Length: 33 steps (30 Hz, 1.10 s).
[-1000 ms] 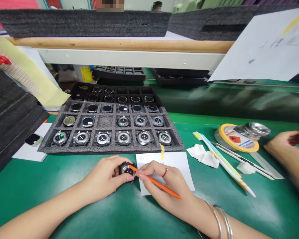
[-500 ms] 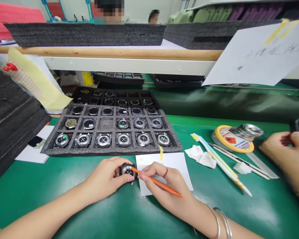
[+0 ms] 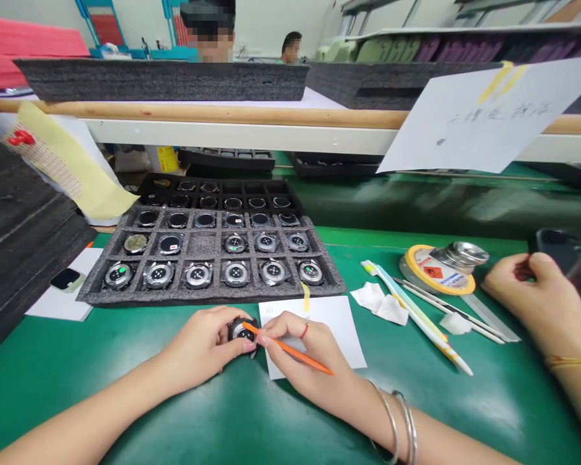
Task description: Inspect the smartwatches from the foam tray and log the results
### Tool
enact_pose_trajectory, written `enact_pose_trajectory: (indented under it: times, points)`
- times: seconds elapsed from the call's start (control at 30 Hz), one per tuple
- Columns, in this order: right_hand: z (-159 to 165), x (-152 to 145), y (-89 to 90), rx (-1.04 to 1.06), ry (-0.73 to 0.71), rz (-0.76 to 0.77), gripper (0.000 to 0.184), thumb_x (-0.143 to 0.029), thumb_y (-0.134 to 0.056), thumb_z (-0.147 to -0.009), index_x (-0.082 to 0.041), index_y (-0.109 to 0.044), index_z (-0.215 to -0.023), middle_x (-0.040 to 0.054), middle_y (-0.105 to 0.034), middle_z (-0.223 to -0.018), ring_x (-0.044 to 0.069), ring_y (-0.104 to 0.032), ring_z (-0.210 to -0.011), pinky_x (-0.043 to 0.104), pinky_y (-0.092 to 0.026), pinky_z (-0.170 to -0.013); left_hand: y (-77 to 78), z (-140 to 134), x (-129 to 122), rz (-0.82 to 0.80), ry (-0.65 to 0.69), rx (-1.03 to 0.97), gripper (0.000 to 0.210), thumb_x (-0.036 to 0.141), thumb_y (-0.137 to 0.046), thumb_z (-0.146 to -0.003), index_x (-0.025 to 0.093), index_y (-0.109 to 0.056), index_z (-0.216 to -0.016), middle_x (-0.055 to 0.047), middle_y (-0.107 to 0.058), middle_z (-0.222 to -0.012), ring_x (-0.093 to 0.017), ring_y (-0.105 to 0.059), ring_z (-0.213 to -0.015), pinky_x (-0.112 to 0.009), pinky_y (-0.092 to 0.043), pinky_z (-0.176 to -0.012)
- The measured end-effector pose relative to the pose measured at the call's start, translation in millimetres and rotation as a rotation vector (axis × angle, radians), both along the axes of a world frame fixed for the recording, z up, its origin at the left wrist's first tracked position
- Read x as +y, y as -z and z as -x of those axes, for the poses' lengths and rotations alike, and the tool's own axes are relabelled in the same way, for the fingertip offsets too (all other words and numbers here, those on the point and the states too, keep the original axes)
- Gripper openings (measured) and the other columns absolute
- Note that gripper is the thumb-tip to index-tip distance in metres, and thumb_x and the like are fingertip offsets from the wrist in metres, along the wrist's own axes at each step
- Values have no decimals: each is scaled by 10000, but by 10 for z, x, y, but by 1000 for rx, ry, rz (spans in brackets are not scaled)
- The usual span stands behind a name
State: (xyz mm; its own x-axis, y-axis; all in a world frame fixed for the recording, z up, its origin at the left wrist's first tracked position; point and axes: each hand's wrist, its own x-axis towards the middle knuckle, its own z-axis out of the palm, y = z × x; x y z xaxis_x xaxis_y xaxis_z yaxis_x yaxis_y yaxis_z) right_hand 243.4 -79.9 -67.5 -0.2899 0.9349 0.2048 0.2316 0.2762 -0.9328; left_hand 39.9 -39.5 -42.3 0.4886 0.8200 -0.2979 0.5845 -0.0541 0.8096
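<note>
A round black watch case, its sensor back facing up, is gripped at the rim by my left hand. My right hand is closed round a slim orange pry stick, whose tip rests on or just over the watch's back. Beyond both hands lies a grey foam tray of similar watch cases, some back up and some face up, each in a square compartment. One compartment in the middle row has no watch in it. A white paper sheet lies partly beneath my right hand.
A dispenser bottle stands by a tape roll. Nearer are a toothbrush, tweezers and crumpled tissue. At far right, a co-worker's hand holds a phone. A shelf edge crosses above the tray.
The view has shifted a little, moving most things slightly left. The co-worker's phone shows more fully now. My hands keep the same hold on the watch case and pry stick.
</note>
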Motion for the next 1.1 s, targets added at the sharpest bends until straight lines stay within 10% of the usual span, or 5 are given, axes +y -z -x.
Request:
enact_pose_trajectory:
  times: [0.2, 0.4, 0.53, 1.1]
  points:
    - [-56, -43, -126, -67, 71, -229, 192, -150, -505, -978, -237, -628, -1097, 51, -740, -1015, 166, -708, -947, 282, -561, -858, -18, 3, 29, 54, 45, -21, 266, 350, -645, -847, 206, -685, -1067, 59, -547, -686, -84, -515, -459, -201, -398, -464]
    - [-107, 42, -94, -498, -154, -607, 408, -126, -444, -983, -186, -453, -1387, 106, -711, -1215, 271, -531, -1321, 584, -352, -1146, -21, 19, 34, 22, 67, -42, 206, 341, -629, -860, 193, -677, -995, 51, -581, -716, -77, -522, -459, -193, -382, -451]
    - [-186, 108, -39, -563, 33, -659, 410, -75, -439, -965, -171, -473, -1362, 122, -706, -1221, 265, -576, -1272, 600, -384, -1121, -35, 17, 35, 33, 39, 10, 281, 351, -662, -837, 202, -682, -1075, 65, -550, -669, -81, -504, -441, -205, -387, -460]
    - [-268, 91, -75, -607, -185, -797, 396, -119, -490, -974, -143, -487, -1370, 89, -747, -1147, 233, -570, -1293, 523, -340, -1183, -6, 11, 42, 59, 33, -17, 269, 382, -681, -797, 178, -625, -963, 75, -511, -601, -97, -455, -508, -211, -333, -483]
